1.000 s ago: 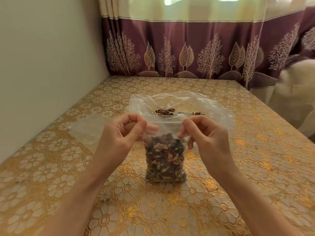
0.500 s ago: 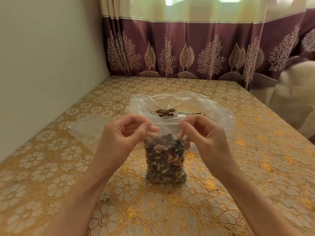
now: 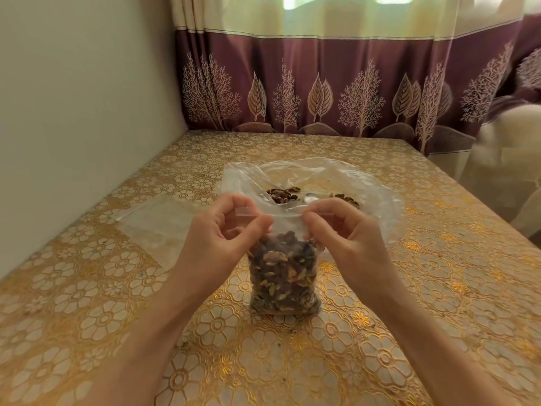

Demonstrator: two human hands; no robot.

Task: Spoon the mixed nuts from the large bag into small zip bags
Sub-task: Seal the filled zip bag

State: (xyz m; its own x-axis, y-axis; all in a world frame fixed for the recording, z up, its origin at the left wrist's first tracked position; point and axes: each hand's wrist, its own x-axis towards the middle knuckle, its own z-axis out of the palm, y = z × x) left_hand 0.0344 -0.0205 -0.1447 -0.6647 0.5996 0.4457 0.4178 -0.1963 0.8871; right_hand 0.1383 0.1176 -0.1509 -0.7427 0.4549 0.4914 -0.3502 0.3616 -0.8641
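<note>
The small zip bag (image 3: 283, 276) stands upright on the table (image 3: 439, 288), in the middle of its near half, and it is filled with mixed nuts (image 3: 281, 268) almost up to the place where the hands hold it. Its long axis goes up and down, but the zip strip at its top runs from left to right — and this is the line that the coming move depends on, I think.

The left hand (image 3: 218, 240) pinches the left end of the strip between thumb and forefinger, and the right hand (image 3: 348, 234) pinches the right end in the same way. Both hands are clamped on the top of the bag, one at each side, at about the same height and equally near to it. Between them a short part of the strip is free. In my judgement the bag is full and the step in hand is closing it; the fingers would need to press along the strip toward each other.

Just behind, toward the far edge, the large bag (image 3: 377, 197) lies open with a few nuts left inside, and a spoon (image 3: 310, 197) seems to rest in it. An empty zip bag (image 3: 158, 227) lies flat near the left edge — well apart from the hands.
</note>
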